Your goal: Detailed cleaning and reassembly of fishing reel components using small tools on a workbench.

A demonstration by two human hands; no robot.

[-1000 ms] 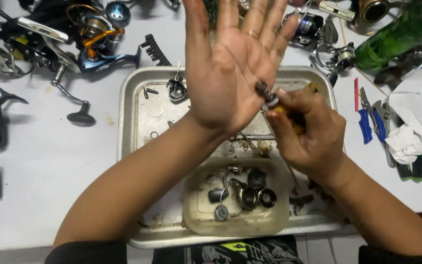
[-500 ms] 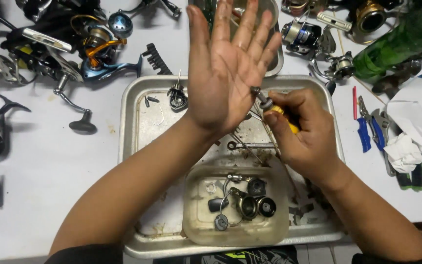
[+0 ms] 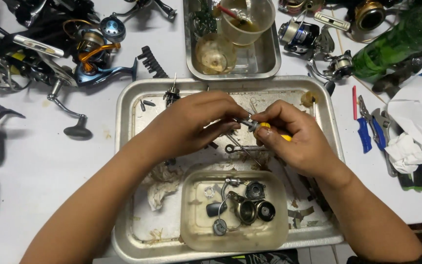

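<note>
Both hands over metal tray (image 3: pixel 123 146). Right hand (image 3: pixel 296 137) closed around yellow-handled screwdriver (image 3: pixel 264 128), tip toward left hand (image 3: pixel 196 124), whose fingers curl shut on a small part, mostly hidden. Clear tub (image 3: pixel 191 230) of reel parts sits just below; wrench (image 3: pixel 242 147) lies between

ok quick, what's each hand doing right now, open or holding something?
Left hand: closed around a small metal part, mostly hidden.
Right hand: closed on a yellow-handled screwdriver.
</note>
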